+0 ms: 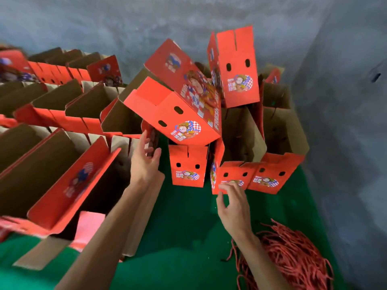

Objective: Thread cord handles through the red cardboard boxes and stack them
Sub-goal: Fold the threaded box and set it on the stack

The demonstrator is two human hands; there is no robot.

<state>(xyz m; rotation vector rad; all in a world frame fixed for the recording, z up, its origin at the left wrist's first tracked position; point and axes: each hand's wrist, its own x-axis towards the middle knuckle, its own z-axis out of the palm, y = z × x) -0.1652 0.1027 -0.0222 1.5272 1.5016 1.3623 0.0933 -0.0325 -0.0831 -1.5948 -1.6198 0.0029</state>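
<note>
Surface: green cloth [184, 227]
On it, left and middle: red boxes [188, 168]
On it, right: red cords [293, 252]

Cord pile [293, 258] cut off at btm edge; left boxes [52, 164] blurred.

Packing workshop, rows of red cardboard boxes [62, 114] (unassembled), cord heap [293, 256], bare concrete walls [146, 21]

Red boxes and cords on your green table [184, 227]

Your tilted red box [178, 109] leans atop upright boxes [188, 170] at the table's far side; red cords [293, 254] lie heaped near-right.
</note>
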